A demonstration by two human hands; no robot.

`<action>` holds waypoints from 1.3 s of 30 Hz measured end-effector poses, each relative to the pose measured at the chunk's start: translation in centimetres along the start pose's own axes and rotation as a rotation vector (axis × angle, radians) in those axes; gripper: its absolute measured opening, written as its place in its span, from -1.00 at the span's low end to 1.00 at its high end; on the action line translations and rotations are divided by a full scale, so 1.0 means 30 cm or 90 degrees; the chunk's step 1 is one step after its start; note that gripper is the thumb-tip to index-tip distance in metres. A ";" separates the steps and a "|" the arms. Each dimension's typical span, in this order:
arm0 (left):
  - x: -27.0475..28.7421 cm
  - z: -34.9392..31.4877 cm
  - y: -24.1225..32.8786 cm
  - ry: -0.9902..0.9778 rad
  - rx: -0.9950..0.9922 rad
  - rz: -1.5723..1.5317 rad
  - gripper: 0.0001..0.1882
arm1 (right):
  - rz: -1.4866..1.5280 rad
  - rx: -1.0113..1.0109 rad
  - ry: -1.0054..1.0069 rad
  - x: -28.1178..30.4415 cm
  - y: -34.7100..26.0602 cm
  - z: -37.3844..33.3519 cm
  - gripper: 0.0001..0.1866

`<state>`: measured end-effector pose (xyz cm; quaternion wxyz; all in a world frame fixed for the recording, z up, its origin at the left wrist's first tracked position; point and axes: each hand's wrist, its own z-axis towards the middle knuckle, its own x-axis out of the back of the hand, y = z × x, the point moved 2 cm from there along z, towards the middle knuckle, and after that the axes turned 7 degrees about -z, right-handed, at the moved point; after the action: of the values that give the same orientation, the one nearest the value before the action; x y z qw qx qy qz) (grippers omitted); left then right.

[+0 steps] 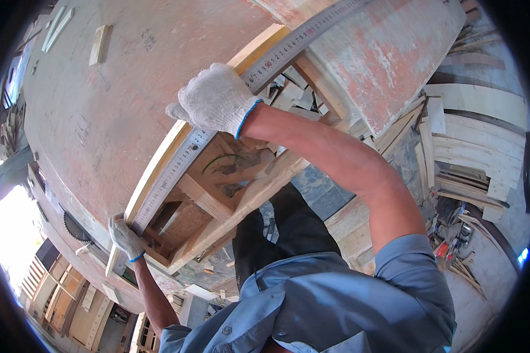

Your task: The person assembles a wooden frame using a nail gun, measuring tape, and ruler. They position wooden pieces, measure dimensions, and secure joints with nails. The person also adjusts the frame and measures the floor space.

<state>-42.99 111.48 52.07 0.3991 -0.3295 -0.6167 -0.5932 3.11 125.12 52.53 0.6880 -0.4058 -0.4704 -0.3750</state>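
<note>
On the near side of the ruler (179, 162) is a wood frame (259, 195). The gloved left hand (125, 238) is at the ruler's near end, bent round the end of a wood strip (258, 48). The strip lies along the ruler's far side. The gloved right hand (215, 100) bends over the ruler's middle and the strip. Both hands hide their fingertips, so I can't tell if they pinch. Past the ruler is a big pinkish table (118, 106), with a small block (100, 45) on it.
</note>
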 end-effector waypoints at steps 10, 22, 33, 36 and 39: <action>-0.006 0.011 -0.020 -0.024 0.161 0.031 -0.37 | 0.001 0.025 0.067 -0.002 -0.005 -0.035 -0.54; 0.000 0.023 0.022 0.004 0.239 0.007 -0.32 | 0.004 0.065 0.090 0.006 -0.006 -0.043 -0.73; -0.009 0.035 0.030 0.003 0.223 0.053 -0.34 | -0.004 0.044 0.043 -0.011 -0.004 -0.034 -0.70; -0.002 0.033 -0.026 -0.005 0.198 0.080 -0.37 | 0.019 0.039 0.032 0.000 -0.007 -0.028 -0.71; -0.002 0.027 -0.046 -0.001 0.188 0.085 -0.38 | 0.029 0.039 0.048 -0.004 -0.005 -0.030 -0.71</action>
<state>-44.25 112.17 51.39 0.4811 -0.3079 -0.6742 -0.4682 3.25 124.27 52.26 0.7255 -0.3807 -0.4460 -0.3601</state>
